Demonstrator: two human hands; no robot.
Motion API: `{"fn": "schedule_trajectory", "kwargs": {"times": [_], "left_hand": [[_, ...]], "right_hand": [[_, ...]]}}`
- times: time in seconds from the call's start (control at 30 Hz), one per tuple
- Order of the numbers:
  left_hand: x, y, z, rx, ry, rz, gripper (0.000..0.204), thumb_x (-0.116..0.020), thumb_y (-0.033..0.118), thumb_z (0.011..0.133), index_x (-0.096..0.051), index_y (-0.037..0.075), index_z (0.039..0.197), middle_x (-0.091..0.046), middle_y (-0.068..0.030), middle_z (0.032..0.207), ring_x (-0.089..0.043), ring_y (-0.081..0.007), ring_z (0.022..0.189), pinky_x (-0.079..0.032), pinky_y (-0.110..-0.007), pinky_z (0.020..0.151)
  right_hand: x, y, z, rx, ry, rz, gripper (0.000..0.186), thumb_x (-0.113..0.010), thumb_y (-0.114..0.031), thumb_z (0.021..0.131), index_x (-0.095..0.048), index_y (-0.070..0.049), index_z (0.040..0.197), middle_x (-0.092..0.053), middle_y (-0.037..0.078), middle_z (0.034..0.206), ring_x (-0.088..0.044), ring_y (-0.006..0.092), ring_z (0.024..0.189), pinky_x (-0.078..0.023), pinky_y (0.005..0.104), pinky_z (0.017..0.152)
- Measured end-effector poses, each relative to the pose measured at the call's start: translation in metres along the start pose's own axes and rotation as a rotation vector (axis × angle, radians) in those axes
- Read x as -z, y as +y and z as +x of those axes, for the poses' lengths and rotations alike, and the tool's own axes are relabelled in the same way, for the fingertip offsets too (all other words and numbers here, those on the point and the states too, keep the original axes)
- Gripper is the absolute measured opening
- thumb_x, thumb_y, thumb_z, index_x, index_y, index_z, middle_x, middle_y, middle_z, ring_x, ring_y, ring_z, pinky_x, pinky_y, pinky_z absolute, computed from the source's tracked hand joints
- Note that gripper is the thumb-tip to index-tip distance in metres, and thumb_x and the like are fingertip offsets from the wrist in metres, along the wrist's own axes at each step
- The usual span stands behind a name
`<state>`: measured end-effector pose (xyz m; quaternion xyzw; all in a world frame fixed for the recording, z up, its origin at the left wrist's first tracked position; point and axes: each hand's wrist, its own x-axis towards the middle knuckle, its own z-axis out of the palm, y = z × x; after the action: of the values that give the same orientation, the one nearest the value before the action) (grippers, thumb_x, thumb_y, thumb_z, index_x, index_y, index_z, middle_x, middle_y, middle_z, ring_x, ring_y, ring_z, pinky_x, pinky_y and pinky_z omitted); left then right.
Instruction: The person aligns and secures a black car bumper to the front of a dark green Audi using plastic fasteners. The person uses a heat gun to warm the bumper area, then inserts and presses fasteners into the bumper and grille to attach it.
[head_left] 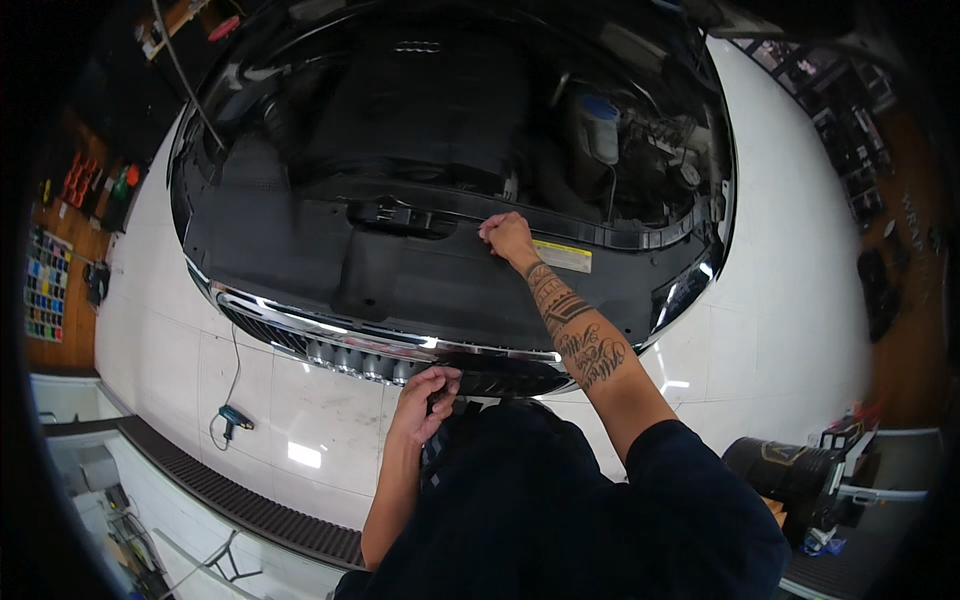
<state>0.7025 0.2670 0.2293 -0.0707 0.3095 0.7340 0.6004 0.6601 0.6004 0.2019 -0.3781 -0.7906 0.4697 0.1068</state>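
In front of me is the front of a car with its hood up. My right hand is over the black plastic cover behind the grille, beside a yellow and white label. Its fingers are closed; whatever they may grip is too small to make out. Lower down, my left hand is at the front grille, just below the chrome strip. Its fingers curl together next to a black section of the grille, and what lies in them is hidden.
A corded teal and black tool shaped like a heat gun lies on the white tiled floor at left. Farther in, a blue-capped reservoir stands in the engine bay. A black drum stands at lower right. A prop rod rises at upper left.
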Motion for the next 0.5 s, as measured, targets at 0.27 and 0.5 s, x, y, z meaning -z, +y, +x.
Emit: {"fn": "schedule_trajectory", "kwargs": {"times": [0.27,0.5], "left_hand": [[0.026,0.035,-0.017,-0.182,0.056,-0.175,0.031,-0.056,0.014,0.091,-0.058,-0.005,0.115,-0.062,-0.0123,0.092,-0.057,-0.0167,0.07,-0.046,-0.024,0.055],[0.02,0.073,-0.006,-0.304,-0.08,-0.267,0.036,-0.054,0.013,0.092,-0.052,-0.008,0.121,-0.063,-0.0184,0.103,-0.065,-0.0265,0.09,-0.058,-0.034,0.076]], "right_hand": [[-0.001,-0.036,-0.002,-0.341,0.022,0.084,0.013,-0.07,-0.004,0.08,-0.067,0.003,0.069,-0.066,0.01,0.064,-0.062,0.015,0.047,-0.049,0.0257,0.04],[0.0,-0.038,0.005,-0.412,0.003,0.047,0.017,-0.069,-0.005,0.082,-0.064,0.003,0.067,-0.065,0.01,0.062,-0.063,0.0171,0.047,-0.047,0.0274,0.039]]}}
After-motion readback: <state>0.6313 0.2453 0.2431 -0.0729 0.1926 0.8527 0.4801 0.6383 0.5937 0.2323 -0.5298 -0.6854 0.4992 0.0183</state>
